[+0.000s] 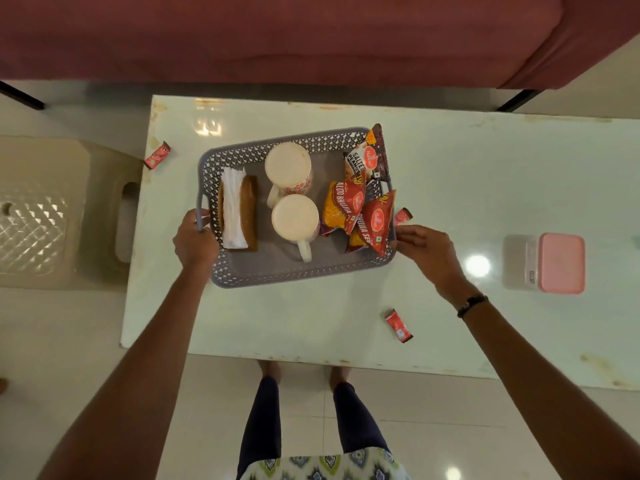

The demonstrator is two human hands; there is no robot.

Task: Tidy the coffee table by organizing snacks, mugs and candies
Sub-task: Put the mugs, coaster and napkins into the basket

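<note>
A grey perforated basket (277, 271) sits on the pale coffee table (450, 188). Inside it stand two white mugs upside down (289, 166) (295, 218), a brown holder with white napkins (237, 213) on the left, and several snack packets (360, 209) on the right. My left hand (194, 242) grips the basket's left handle. My right hand (422, 247) touches the basket's right rim, fingers curled on it. Small red candies lie loose on the table: one at the far left edge (157, 155), one behind my right hand (403, 216), one near the front (399, 325).
A pink-lidded box (561, 263) stands at the table's right. A maroon sofa (277, 36) runs behind the table. A beige plastic stool (52, 209) is left of the table. My legs stand at the table's front edge.
</note>
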